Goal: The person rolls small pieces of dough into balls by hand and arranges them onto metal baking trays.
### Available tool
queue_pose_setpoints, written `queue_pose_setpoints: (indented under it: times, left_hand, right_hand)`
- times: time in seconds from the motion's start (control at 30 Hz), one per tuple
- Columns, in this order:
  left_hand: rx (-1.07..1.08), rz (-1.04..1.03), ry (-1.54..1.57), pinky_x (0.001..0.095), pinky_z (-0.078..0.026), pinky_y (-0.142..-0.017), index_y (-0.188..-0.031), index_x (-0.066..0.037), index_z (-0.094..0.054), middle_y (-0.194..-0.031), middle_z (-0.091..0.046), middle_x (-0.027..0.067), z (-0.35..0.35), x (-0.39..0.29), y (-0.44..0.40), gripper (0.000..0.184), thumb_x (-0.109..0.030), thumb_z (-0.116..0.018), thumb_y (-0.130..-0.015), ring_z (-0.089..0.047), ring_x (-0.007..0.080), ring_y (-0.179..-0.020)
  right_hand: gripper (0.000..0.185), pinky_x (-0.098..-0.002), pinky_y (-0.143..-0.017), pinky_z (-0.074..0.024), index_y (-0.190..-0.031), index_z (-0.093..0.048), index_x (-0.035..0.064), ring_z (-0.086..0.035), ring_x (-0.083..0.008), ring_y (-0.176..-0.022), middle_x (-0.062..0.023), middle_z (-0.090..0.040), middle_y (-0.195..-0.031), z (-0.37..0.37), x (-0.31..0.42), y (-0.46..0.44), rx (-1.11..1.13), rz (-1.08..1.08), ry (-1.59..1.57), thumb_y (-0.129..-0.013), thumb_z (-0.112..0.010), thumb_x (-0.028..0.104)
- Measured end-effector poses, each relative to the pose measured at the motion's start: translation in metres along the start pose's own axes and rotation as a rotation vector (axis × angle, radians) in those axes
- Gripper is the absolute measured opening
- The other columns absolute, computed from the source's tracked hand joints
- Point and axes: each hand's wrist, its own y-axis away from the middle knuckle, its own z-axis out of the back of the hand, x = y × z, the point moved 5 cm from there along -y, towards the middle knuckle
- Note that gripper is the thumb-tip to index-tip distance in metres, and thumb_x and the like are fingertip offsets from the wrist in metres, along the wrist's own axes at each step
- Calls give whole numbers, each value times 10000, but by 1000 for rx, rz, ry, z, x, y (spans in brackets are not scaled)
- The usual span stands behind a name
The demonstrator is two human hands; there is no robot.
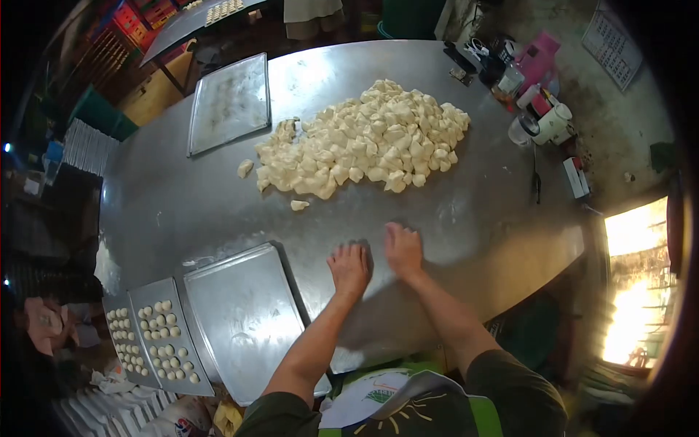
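My left hand (350,269) rests palm down on the steel table (480,240), its fingers curled and cupped. Close beside it, my right hand (403,251) is also curled inward against the surface. Whatever lies beneath either palm is hidden. Beyond my hands spreads a large heap of cut dough pieces (364,138), pale and lumpy. One loose dough piece (299,205) sits apart at the heap's near edge, and another dough piece (245,168) lies to its left. An empty metal tray (244,313) stands left of my left forearm.
At the lower left, two trays hold rows of round dough balls (162,319). Another flat tray (231,102) lies at the far left. Along the right edge stand a pink jug (539,62), a white appliance (555,124) and a small box (576,177). A person (313,16) stands beyond the table.
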Motion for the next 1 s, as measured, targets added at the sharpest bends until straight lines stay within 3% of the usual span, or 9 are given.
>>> queue_pose_setpoints:
  times: [0.1,0.13,0.23,0.37,0.5,0.6,0.67,0.8,1.0]
  left_hand:
    - [38,-146,10,525,-399,-920,-1126,-107,-633,-1069,-628,155,0,13,36,206,-186,-613,-938,-568,376,-1047]
    - [36,-269,14,530,-396,-918,-1108,-108,-631,-1049,-626,155,8,15,50,189,-176,-618,-932,-566,377,-1035]
    - [1,-139,-161,531,-408,-877,-1072,-108,-624,-1018,-613,151,26,55,7,161,-152,-628,-917,-561,378,-986]
    - [-118,20,-30,502,-426,-813,-1076,-112,-616,-1024,-596,130,12,31,-97,183,-147,-643,-898,-557,359,-979]
    - [31,-149,55,513,-421,-812,-1055,-101,-610,-1024,-614,146,-3,-6,-50,183,-142,-655,-882,-562,384,-972]
    - [-14,-173,23,527,-419,-803,-1035,-94,-606,-1032,-625,168,23,16,-2,168,-101,-644,-872,-567,408,-954]
    - [-90,-168,-123,509,-427,-797,-1051,-105,-611,-1037,-632,139,33,34,-19,173,-120,-645,-883,-580,386,-939]
    - [-141,-24,-94,500,-430,-762,-1010,-101,-636,-1025,-640,127,16,35,-108,141,-199,-654,-910,-596,350,-933]
    - [5,-75,146,505,-461,-834,-1029,-71,-662,-1048,-639,129,30,19,-50,152,-126,-666,-887,-590,366,-966]
  right_hand:
    - [247,-465,-811,-456,-1146,-645,84,-627,-341,-878,-129,-684,-944,-2,7,48,109,366,-182,-909,-657,151]
    - [247,-465,-811,-456,-1146,-645,84,-627,-341,-878,-129,-684,-944,2,-9,47,125,360,-190,-909,-657,151]
    - [264,-465,-787,-459,-1165,-652,83,-620,-339,-851,-142,-690,-931,8,-67,13,296,345,71,-910,-653,150]
    - [254,-480,-822,-464,-1177,-652,86,-622,-315,-889,-126,-685,-977,1,-18,-86,95,169,-249,-940,-634,174]
    - [187,-463,-811,-458,-1092,-646,75,-632,-340,-863,-127,-666,-865,-23,-7,-47,171,168,-297,-953,-582,182]
    - [255,-474,-834,-461,-1196,-637,90,-613,-332,-906,-119,-666,-935,-6,-34,-18,264,488,-325,-946,-620,140]
    - [225,-466,-842,-463,-1158,-644,92,-617,-334,-922,-126,-667,-935,-8,-53,-53,229,448,-3,-940,-631,147]
    - [139,-466,-820,-455,-988,-658,84,-611,-321,-862,-113,-665,-857,-30,-16,-113,-133,327,-184,-920,-694,199]
    - [256,-449,-866,-481,-1083,-681,70,-638,-346,-939,-110,-669,-880,-12,-5,-57,227,108,-209,-855,-741,168]
